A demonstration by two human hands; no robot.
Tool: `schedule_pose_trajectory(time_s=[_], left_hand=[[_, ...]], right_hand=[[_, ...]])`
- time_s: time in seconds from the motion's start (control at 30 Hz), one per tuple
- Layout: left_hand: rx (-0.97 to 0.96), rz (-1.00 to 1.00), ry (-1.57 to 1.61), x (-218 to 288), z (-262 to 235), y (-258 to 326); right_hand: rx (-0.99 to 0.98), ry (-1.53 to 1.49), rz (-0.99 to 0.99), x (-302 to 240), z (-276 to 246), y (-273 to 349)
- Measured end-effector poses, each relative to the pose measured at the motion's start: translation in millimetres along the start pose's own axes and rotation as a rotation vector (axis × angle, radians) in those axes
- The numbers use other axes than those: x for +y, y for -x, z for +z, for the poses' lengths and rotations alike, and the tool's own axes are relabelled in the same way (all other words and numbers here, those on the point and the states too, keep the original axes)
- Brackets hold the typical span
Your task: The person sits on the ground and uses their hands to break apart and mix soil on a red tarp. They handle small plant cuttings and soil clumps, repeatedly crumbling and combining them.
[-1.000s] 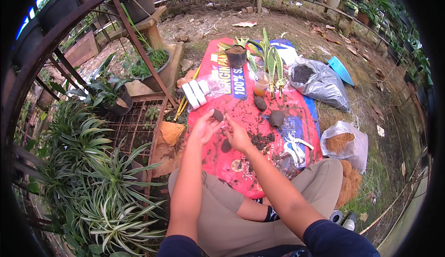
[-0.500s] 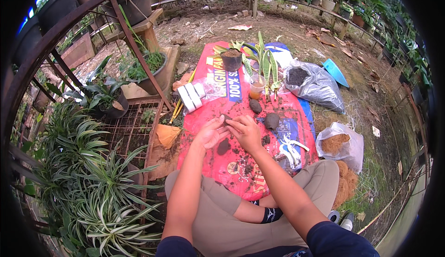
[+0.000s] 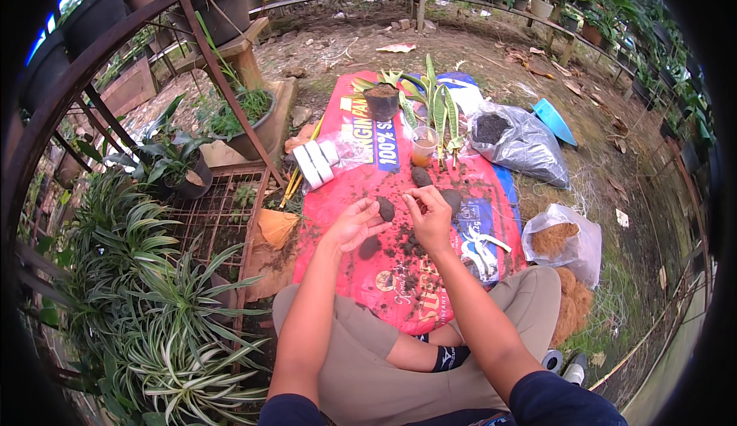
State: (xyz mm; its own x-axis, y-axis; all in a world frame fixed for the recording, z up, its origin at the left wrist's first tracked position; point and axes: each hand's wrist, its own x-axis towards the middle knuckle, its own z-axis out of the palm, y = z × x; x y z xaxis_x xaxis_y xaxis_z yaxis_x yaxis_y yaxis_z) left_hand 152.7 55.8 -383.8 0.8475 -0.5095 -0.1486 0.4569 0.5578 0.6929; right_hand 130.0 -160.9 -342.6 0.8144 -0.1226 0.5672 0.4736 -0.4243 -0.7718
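One dark, almost black lump of packed soil-like material [image 3: 386, 209] is what I watch most closely through the head camera: rounded, matt and a little rough, with slightly uneven edges. It sits raised above a red plastic sheet [image 3: 357, 280] with blue and yellow print, at the fingertips of the person's left hand [image 3: 353, 226]. That hand's grip is closed on the lump, palm turned partly up. Just to the right, the right hand [image 3: 433, 217] is apart from the lump, its grip narrow, thumb and fingers drawn together; I cannot tell whether a crumb is between them.

I count three more dark lumps [image 3: 421, 177] on the sheet: one near the cup, one partly hidden behind the right hand, one below the left hand. Around them I see one clear plastic cup of brownish liquid [image 3: 424, 148], one black pot filled with soil [image 3: 381, 104], one silver-grey plastic bag of dark soil [image 3: 530, 153], one bright blue scoop [image 3: 554, 121] and one whitish bag of brown fibre [image 3: 580, 246].

The held lump is slightly longer than wide; its long axis runs roughly away from the person, the far end leaning a little left.
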Motion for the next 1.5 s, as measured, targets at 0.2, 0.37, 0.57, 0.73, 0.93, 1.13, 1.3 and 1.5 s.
schedule_pose_trajectory(time_s=[0.2,0.37,0.57,0.73,0.93,1.13,1.3,1.5], left_hand=[[-0.032,0.024,-0.06,-3.9,2.7,-0.7],[-0.043,0.013,-0.16,-8.4,2.1,-1.6],[-0.011,-0.016,-0.378,-6.6,3.9,1.3],[-0.014,0.062,-0.537,-8.2,18.2,2.2],[-0.078,0.079,-0.609,-9.6,25.5,3.2],[-0.108,-0.018,-0.785,-20.7,33.1,1.7],[-0.065,-0.022,-0.741,-24.5,40.1,5.2],[0.023,-0.011,-0.438,-25.3,76.6,12.8]], right_hand=[[-0.135,-0.074,0.028,-21.4,-3.9,12.2],[-0.141,-0.02,0.046,-10.3,-7.0,19.1],[-0.065,-0.016,0.006,-19.8,-14.9,12.9],[-0.004,-0.177,0.143,-18.5,-28.6,6.4],[-0.307,0.09,0.024,-29.4,-54.3,30.3],[-0.29,0.124,-0.024,-4.5,-58.1,54.4],[-0.161,-0.061,0.253,0.6,-73.6,45.5],[0.001,-0.444,0.452,46.9,-82.5,40.4]])
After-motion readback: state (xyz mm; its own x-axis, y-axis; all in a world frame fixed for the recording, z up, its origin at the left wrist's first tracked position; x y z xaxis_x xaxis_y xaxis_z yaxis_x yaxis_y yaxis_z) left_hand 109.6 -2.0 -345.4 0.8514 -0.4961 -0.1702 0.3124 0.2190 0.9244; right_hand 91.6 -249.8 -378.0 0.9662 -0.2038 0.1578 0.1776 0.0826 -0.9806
